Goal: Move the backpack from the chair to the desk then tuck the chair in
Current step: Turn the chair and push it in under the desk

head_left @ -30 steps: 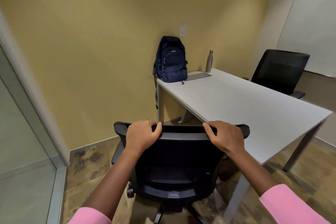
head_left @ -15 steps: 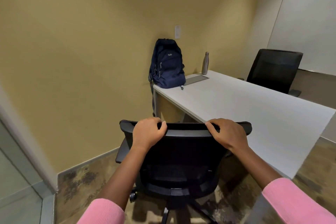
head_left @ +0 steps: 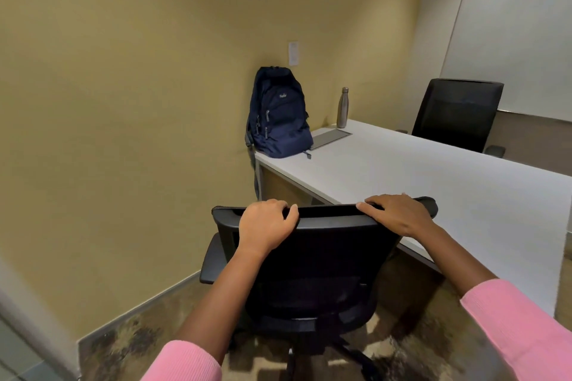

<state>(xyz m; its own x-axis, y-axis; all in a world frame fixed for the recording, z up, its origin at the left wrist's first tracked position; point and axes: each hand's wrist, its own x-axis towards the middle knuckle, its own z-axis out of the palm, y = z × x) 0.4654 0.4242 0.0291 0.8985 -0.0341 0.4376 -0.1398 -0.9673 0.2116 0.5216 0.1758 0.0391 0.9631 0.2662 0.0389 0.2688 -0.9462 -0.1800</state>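
Note:
A navy backpack stands upright on the far left corner of the white desk, leaning against the yellow wall. In front of me is a black mesh office chair with its back toward me, its right side close to the desk's near edge. My left hand grips the left part of the chair's top rail. My right hand rests curled over the right part of the same rail. The chair's seat is hidden behind the backrest.
A steel bottle and a grey flat panel sit on the desk by the backpack. A second black chair stands at the desk's far side. The yellow wall is close on the left; a glass partition edges the lower left.
The chair has shifted rightward toward the desk with both hands on its top rail, and my view has moved forward and turned right. The backpack has not moved.

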